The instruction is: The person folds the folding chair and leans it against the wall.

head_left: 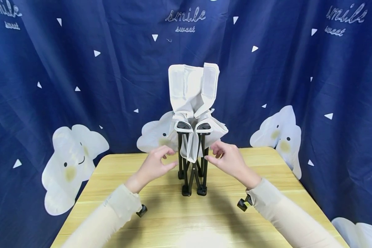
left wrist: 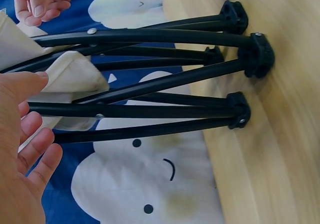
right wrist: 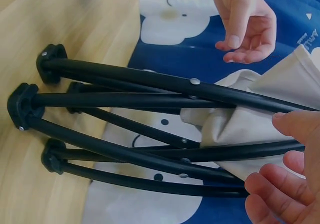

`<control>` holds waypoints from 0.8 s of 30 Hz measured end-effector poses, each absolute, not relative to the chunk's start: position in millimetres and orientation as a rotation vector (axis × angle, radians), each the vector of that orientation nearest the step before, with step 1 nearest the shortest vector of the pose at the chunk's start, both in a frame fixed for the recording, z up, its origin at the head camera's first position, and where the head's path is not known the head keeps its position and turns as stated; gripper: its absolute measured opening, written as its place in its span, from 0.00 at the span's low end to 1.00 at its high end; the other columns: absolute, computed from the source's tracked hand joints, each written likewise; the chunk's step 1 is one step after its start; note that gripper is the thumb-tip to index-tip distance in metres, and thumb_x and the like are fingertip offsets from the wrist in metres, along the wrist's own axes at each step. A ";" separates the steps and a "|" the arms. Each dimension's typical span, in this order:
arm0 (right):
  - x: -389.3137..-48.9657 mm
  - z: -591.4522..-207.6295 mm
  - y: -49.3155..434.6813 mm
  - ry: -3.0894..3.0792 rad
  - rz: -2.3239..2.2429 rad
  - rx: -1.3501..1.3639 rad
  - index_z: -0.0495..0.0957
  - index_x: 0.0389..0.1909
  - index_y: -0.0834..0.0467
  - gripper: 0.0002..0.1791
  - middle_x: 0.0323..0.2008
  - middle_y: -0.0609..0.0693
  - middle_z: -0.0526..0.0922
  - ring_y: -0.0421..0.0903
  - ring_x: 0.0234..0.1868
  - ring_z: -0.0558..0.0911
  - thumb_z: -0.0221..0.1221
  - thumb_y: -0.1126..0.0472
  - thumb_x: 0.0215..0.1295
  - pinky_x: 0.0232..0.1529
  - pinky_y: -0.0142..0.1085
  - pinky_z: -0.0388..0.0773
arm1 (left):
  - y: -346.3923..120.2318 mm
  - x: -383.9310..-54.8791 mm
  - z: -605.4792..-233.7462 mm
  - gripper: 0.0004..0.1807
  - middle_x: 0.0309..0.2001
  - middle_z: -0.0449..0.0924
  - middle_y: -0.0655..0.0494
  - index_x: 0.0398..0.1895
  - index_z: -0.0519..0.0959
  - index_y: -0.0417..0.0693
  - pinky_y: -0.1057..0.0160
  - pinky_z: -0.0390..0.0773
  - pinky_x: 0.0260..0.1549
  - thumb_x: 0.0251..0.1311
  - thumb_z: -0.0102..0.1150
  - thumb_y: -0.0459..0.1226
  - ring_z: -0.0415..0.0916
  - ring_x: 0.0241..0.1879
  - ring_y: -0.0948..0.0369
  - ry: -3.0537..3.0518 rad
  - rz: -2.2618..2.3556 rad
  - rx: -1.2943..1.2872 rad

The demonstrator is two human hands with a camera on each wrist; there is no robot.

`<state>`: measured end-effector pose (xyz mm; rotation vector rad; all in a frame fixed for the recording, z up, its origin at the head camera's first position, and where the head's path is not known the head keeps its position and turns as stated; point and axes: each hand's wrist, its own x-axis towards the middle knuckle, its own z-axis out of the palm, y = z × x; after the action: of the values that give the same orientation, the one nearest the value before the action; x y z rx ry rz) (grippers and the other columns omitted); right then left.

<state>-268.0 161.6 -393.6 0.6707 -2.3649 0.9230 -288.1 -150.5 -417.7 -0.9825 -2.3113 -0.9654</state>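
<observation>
L hand (head_left: 156,162) & R hand (head_left: 229,159), loose & empty, flank the folded black frame (head_left: 193,169) on the surface (head_left: 173,213), contact unclear; prob. lining-up step, next move needs even two-sided grip.

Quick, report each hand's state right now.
Left hand: open, fingers loosely bent beside the black legs, holding nothing.
Right hand: open, at the legs' opposite side, holding nothing.
</observation>
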 end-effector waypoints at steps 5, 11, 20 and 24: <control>-267.2 -403.1 161.0 -2.382 0.912 0.664 0.81 0.29 0.58 0.15 0.28 0.51 0.89 0.49 0.27 0.88 0.80 0.58 0.57 0.30 0.34 0.82 | -149.9 -288.4 -430.5 0.15 0.44 0.90 0.52 0.44 0.86 0.44 0.61 0.87 0.41 0.55 0.81 0.34 0.85 0.43 0.55 -2.328 -0.941 -0.970; -266.9 -414.1 160.8 -2.388 0.903 0.654 0.81 0.29 0.58 0.16 0.28 0.53 0.90 0.49 0.27 0.89 0.80 0.58 0.55 0.31 0.35 0.82 | -147.5 -286.7 -439.8 0.17 0.43 0.89 0.49 0.44 0.86 0.43 0.61 0.87 0.41 0.53 0.83 0.34 0.87 0.44 0.51 -2.326 -0.938 -0.992; -264.6 -429.1 159.6 -2.407 0.925 0.663 0.85 0.37 0.59 0.14 0.27 0.51 0.87 0.46 0.27 0.88 0.80 0.59 0.56 0.31 0.33 0.83 | -146.1 -285.1 -456.6 0.17 0.43 0.89 0.50 0.44 0.85 0.43 0.61 0.87 0.41 0.53 0.83 0.34 0.87 0.43 0.53 -2.354 -0.954 -0.994; -264.6 -435.6 160.1 -2.428 0.939 0.652 0.85 0.37 0.59 0.14 0.28 0.52 0.87 0.47 0.27 0.88 0.80 0.59 0.56 0.31 0.34 0.82 | -144.5 -282.8 -462.5 0.17 0.43 0.89 0.49 0.45 0.86 0.42 0.60 0.88 0.42 0.54 0.83 0.34 0.86 0.44 0.53 -2.379 -0.973 -0.987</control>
<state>-264.6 160.1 -435.6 0.6518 -2.4281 0.9393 -282.8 -144.5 -462.5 -0.9867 -2.3793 -0.9727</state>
